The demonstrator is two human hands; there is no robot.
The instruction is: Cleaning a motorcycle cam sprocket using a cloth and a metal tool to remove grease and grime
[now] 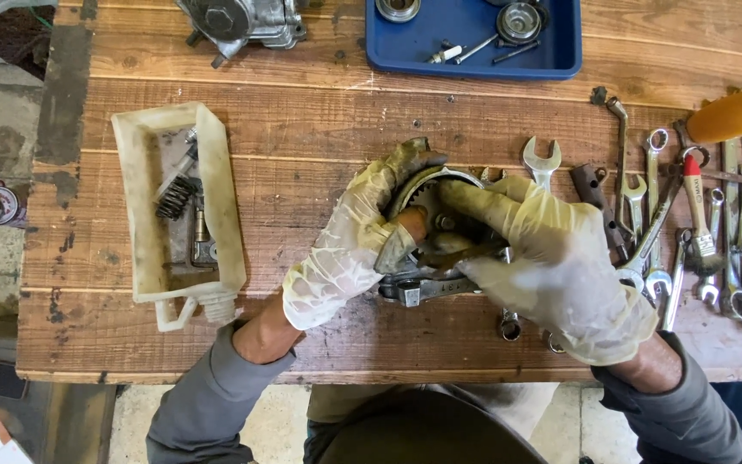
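Both my hands wear thin, grimy, pale gloves and meet over a round metal housing (422,193) with gear teeth inside, held just above the wooden bench (302,137). My left hand (349,249) clasps the housing's left rim, with the torn glove baring a thumb tip. Reaching in from the right, my right hand (551,262) has its fingers curled over the housing's centre and lower edge. A metal bracket (427,290) pokes out under both hands. The middle of the part is hidden by my fingers.
A cut-open white plastic jug (143,193) holding a spring and small parts lies at left. A blue tray (474,43) with parts sits at the back, an engine casting (242,21) beside it. Several spanners (714,232) and an orange-handled tool (736,112) cover the right.
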